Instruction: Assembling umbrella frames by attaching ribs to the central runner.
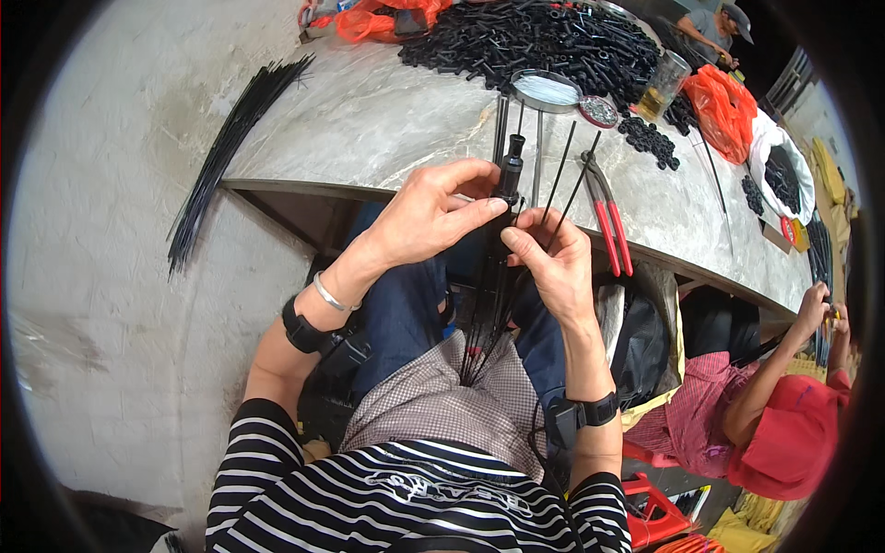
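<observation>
My left hand (441, 210) is closed around a black tubular fitting (512, 170) with a narrow knobbed top. It stands nearly upright above my lap, at the table's front edge. Right beside it, my right hand (556, 253) is closed, thumb and fingers pinched near the fitting's side, with thin black rods (560, 170) sticking up past the fingers. More thin dark rods (481, 323) run down between my knees onto a checked cloth (415, 396). The fingertips partly hide where rods and fitting meet.
On the stone-look table (369, 120) lie red-handled pliers (608, 217), a round dish of pins (546, 89), a small red dish (599, 111), a glass jar (662, 88) and a heap of black tubes (544, 41). A rod bundle (230, 147) overhangs the left edge. A red-capped co-worker (793, 433) sits right.
</observation>
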The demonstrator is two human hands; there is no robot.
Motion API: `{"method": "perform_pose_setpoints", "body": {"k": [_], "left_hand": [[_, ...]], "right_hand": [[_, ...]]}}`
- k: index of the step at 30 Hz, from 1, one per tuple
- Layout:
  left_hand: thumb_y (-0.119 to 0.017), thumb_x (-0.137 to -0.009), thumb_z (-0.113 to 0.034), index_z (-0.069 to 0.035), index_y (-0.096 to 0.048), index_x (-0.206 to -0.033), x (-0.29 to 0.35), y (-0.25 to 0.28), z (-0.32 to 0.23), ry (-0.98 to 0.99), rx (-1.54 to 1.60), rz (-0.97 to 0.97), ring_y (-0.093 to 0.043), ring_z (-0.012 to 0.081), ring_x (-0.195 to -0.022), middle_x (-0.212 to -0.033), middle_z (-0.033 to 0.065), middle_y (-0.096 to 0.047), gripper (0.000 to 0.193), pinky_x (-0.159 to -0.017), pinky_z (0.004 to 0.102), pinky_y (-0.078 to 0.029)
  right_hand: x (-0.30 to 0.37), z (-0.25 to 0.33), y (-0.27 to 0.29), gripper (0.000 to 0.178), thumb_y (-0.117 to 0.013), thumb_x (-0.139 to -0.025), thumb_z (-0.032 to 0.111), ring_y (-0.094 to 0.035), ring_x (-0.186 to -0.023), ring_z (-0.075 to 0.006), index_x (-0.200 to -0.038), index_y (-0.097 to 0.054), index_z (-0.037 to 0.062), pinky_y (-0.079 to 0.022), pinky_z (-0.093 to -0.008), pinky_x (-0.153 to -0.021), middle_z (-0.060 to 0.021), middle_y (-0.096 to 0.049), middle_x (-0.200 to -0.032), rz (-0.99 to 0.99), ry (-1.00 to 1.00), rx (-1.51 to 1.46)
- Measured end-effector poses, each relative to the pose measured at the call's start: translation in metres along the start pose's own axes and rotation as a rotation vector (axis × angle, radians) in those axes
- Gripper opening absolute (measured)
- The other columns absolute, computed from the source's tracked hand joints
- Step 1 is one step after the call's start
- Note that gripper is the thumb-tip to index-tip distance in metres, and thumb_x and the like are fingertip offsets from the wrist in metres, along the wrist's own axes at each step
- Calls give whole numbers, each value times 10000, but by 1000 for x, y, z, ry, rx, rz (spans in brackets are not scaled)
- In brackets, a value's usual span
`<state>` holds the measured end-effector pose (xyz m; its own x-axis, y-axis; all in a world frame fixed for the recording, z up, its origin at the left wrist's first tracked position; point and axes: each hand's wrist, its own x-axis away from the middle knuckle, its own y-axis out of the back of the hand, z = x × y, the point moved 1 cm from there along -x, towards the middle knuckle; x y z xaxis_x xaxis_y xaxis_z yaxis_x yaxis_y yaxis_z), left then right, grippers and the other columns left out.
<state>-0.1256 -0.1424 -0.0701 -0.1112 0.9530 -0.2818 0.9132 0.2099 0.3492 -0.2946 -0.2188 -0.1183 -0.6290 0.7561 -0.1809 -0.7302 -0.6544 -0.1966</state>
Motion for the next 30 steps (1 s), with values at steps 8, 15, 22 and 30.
{"method": "perform_pose_setpoints", "body": {"k": [8,15,22,30], "left_hand": [[-573,-930,-109,50,-564,-1205,0,-4,5,10,-31,65,-578,120,-989,-1107,77,-595,318,-837,247,-477],[-563,-932,-94,38,-576,-1208,-2,-13,3,-6,125,74,-586,133,-1020,-1088,89,-644,306,-896,280,-471],[-560,-940,-114,41,-582,-1205,0,-14,6,10,190,60,-593,146,-1027,-1090,94,-650,307,-910,289,-471],[-577,-928,-103,39,-585,-1212,6,-13,8,37,263,18,-584,99,-982,-1090,77,-654,318,-855,248,-478]], "right_hand": [[5,-2,3,147,-729,-808,57,-593,-665,-64,-902,-625,11,-499,-202,-586,-13,-644,-780,-33,-14,-5],[10,16,-1,138,-712,-819,34,-591,-681,-57,-930,-642,-7,-501,-201,-601,-30,-656,-844,-143,108,-15],[9,15,-4,107,-701,-803,31,-546,-654,-26,-898,-677,-13,-424,-182,-550,-14,-659,-794,-173,190,201],[9,20,-11,86,-686,-783,30,-553,-664,-44,-855,-674,-15,-425,-200,-554,-33,-651,-773,-172,193,272]]}}
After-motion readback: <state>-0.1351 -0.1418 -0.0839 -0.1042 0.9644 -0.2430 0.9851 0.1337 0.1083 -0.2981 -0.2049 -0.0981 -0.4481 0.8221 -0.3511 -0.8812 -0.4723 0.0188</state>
